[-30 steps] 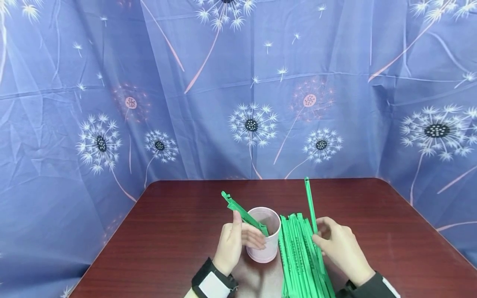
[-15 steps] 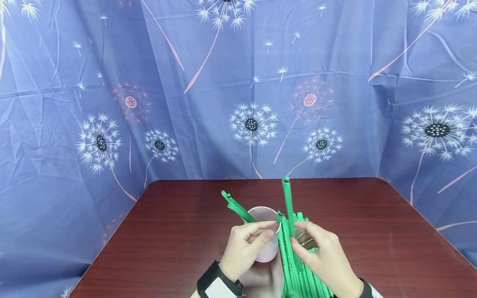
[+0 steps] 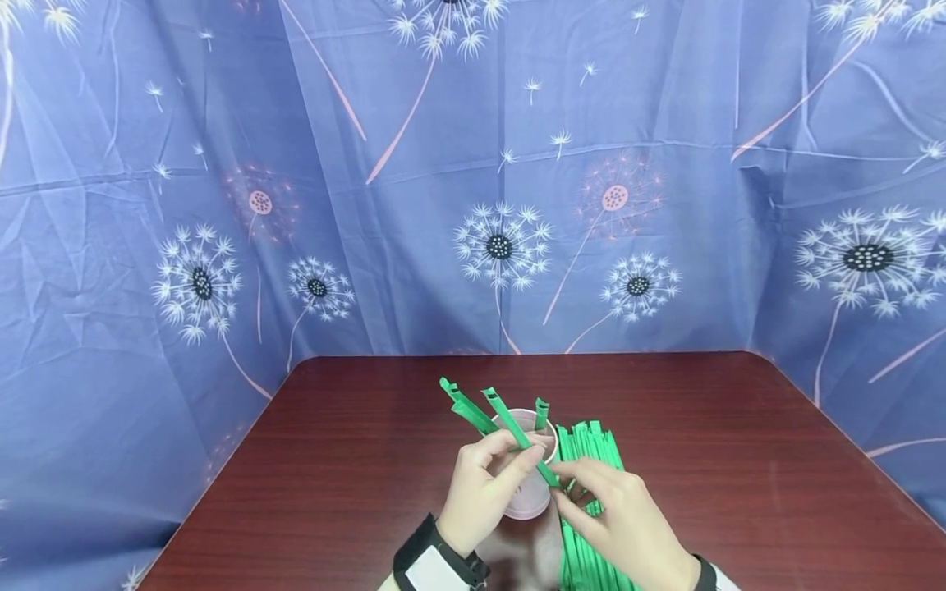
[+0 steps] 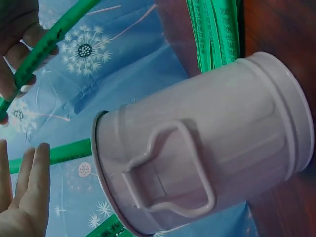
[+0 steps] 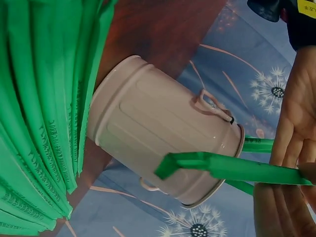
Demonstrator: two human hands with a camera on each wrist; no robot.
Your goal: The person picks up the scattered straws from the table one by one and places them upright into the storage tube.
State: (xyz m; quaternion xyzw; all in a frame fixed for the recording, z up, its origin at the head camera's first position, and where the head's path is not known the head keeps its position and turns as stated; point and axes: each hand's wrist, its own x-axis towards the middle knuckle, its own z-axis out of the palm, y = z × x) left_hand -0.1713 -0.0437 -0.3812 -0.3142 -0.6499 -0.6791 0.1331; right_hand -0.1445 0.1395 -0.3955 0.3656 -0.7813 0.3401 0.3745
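My right hand (image 3: 624,513) pinches a slim green wrapped straw (image 3: 505,408) that slants up to the left in front of a small pale pink bucket (image 3: 530,499). In the right wrist view the lower end of this straw (image 5: 192,162) sticks out free and bent. Close to it my left hand (image 3: 473,497) reaches across the bucket's rim; in the left wrist view its fingers (image 4: 39,182) are straight and overlap a straw standing in the bucket (image 4: 71,151). Other green straws (image 3: 467,408) lean out over the rim's left side.
A thick bundle of green wrapped straws (image 3: 591,566) lies right of the bucket, printed along their lengths (image 5: 44,123). The bucket has wire-like side handles (image 4: 195,163). Behind the dark red table (image 3: 355,460) hangs a blue dandelion-print cloth (image 3: 414,271).
My right hand has lifted a straw off the bundle's right side and carried it left, tilting it toward the bucket. My left hand has shifted slightly right, and one straw now stands at the bucket's back right.
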